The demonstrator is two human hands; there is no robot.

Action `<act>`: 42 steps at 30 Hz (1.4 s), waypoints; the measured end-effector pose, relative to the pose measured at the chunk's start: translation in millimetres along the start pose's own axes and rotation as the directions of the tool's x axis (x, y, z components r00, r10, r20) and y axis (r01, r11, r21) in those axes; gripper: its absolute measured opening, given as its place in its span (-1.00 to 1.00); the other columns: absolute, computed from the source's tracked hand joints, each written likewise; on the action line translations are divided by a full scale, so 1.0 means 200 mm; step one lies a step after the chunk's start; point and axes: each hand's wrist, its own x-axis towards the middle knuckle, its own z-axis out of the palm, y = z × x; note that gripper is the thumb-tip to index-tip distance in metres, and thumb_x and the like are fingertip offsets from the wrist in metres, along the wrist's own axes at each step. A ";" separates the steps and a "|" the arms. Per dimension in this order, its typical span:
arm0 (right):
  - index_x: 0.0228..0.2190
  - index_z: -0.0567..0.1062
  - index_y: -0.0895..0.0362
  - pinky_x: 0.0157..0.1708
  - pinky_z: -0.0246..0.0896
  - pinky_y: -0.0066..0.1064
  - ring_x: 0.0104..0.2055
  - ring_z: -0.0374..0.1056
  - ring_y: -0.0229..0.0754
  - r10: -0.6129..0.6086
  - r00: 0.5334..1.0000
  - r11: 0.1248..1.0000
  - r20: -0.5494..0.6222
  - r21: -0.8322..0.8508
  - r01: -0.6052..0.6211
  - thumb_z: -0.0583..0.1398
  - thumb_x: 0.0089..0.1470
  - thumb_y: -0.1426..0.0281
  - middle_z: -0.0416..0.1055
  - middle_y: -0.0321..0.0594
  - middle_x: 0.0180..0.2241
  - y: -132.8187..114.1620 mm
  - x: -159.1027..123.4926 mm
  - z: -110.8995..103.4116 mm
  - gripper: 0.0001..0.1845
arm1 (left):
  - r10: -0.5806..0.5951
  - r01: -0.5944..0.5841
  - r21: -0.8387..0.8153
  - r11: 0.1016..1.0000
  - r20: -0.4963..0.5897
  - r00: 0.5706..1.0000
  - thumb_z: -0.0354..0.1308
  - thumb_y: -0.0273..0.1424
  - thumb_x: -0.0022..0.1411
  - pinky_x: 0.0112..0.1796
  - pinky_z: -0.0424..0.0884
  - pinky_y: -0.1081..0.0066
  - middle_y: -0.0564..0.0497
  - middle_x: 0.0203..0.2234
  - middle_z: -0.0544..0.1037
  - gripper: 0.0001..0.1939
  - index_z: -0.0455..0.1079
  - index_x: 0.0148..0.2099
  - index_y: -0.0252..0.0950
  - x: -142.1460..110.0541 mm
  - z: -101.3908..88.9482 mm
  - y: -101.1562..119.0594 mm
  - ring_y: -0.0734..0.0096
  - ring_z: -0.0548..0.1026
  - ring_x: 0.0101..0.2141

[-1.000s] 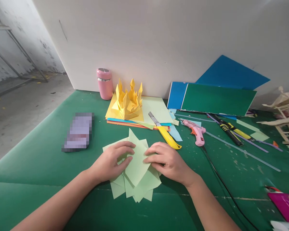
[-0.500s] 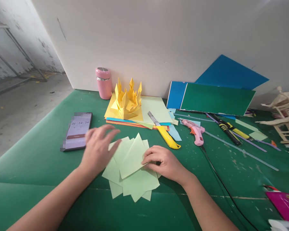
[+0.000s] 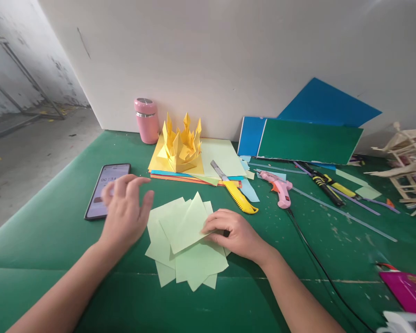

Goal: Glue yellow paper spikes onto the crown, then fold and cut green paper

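Note:
In the head view, several pale green paper sheets (image 3: 201, 261) lie fanned out on the green table. My right hand (image 3: 234, 233) pinches the edge of a folded pale green sheet (image 3: 190, 226) on top of them, thumb below and fingers above. My left hand (image 3: 126, 208) hovers over the lower right part of a phone (image 3: 102, 185) showing a timer, its fingers apart and holding nothing. Behind the sheets, a yellow folded-paper crown (image 3: 180, 150) stands on a stack of coloured paper (image 3: 222, 155). A yellow utility knife (image 3: 237, 192) lies against that stack, blade pointing away.
A pink flask (image 3: 147, 122) stands by the wall. To the right lie a pink glue gun (image 3: 279, 187) with a black cord, glue sticks (image 3: 346, 215) and pliers (image 3: 324, 187). Blue and green boards (image 3: 308, 141) lean behind, and a wooden stick model (image 3: 409, 162) stands far right.
My left hand has moved left, away from the paper sheets and over the phone. My right hand keeps its pinch on the folded sheet, and the view has shifted slightly.

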 end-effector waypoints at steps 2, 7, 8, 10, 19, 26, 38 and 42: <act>-0.38 0.55 0.05 -0.27 0.27 -0.33 -0.28 0.37 -0.19 0.035 0.999 0.999 -0.009 0.007 -0.035 0.23 0.08 0.47 0.53 -0.28 -0.38 0.00 0.00 0.01 -0.90 | 0.105 -0.060 -0.245 0.968 0.177 0.978 -0.12 -0.31 0.33 -0.04 0.33 0.11 -0.12 -0.16 0.45 -0.77 0.29 -0.07 -0.21 -0.02 0.00 0.07 0.17 0.41 -0.07; -0.40 0.52 0.07 -0.40 0.19 -0.41 -0.37 0.30 -0.22 0.174 0.984 0.985 -0.045 0.020 -0.174 0.21 0.09 0.47 0.47 -0.29 -0.43 -0.01 0.01 0.02 -0.91 | 0.255 0.004 -0.458 0.889 0.501 0.827 -0.09 -0.20 0.32 -0.09 0.40 0.23 -0.08 -0.15 0.52 -0.70 0.34 -0.08 -0.23 -0.06 0.01 0.16 0.21 0.45 -0.09; -0.39 0.52 0.07 -0.43 0.17 -0.43 -0.40 0.29 -0.24 0.204 0.978 0.979 -0.046 0.029 -0.203 0.21 0.08 0.47 0.45 -0.30 -0.44 -0.01 0.01 0.02 -0.92 | 0.253 0.021 -0.470 0.883 0.512 0.820 -0.12 -0.20 0.33 -0.07 0.39 0.23 -0.08 -0.13 0.52 -0.68 0.36 -0.08 -0.23 -0.06 0.01 0.16 0.21 0.45 -0.08; -0.37 0.50 0.07 -0.48 0.14 -0.47 -0.46 0.25 -0.27 0.255 0.966 0.966 -0.045 0.046 -0.253 0.21 0.09 0.44 0.39 -0.32 -0.46 0.00 0.01 0.02 -0.94 | 0.261 0.039 -0.501 0.865 0.514 0.817 -0.22 -0.22 0.37 -0.04 0.38 0.24 -0.08 -0.11 0.51 -0.62 0.39 -0.11 -0.23 -0.05 0.01 0.15 0.24 0.44 -0.05; -0.38 0.45 0.08 -0.52 0.06 -0.47 -0.52 0.18 -0.28 0.301 0.938 0.952 -0.170 -0.001 -0.305 0.24 0.04 0.43 0.23 -0.41 -0.58 0.01 0.04 0.07 -0.97 | 0.198 0.049 -0.403 0.914 0.549 0.812 0.05 -0.20 0.22 -0.10 0.45 0.17 -0.12 -0.05 0.46 -0.74 0.42 -0.15 -0.23 -0.05 0.03 0.14 0.17 0.48 -0.08; -0.29 0.44 0.07 -0.54 0.03 -0.49 -0.56 0.12 -0.33 0.371 0.897 0.928 -0.240 0.086 -0.361 0.31 -0.06 0.44 0.18 -0.46 -0.58 0.03 0.07 0.11 -0.77 | 0.257 0.013 -0.453 0.892 0.530 0.808 0.00 -0.41 0.22 -0.08 0.44 0.20 -0.07 -0.08 0.43 -0.70 0.41 -0.02 -0.16 -0.05 0.05 0.14 0.28 0.49 -0.13; -0.31 0.45 0.09 -0.53 0.12 -0.50 -0.55 0.18 -0.33 0.367 0.904 0.928 -0.219 0.161 -0.337 0.25 -0.02 0.47 0.31 -0.40 -0.54 0.05 0.05 0.08 -0.84 | 0.372 -0.132 -0.470 0.873 0.464 0.804 -0.02 -0.51 0.25 -0.02 0.39 0.18 -0.06 -0.10 0.46 -0.70 0.51 -0.12 -0.18 -0.08 0.09 0.10 0.25 0.43 -0.07; -0.37 0.48 0.09 -0.53 0.14 -0.48 -0.54 0.22 -0.30 0.312 0.916 0.950 -0.253 0.068 -0.305 0.25 -0.01 0.49 0.34 -0.37 -0.55 0.04 0.06 0.09 -0.90 | 0.402 -0.160 -0.487 0.859 0.445 0.801 -0.05 -0.53 0.27 -0.05 0.41 0.21 -0.06 -0.12 0.47 -0.68 0.50 -0.10 -0.18 -0.08 0.09 0.10 0.27 0.44 -0.07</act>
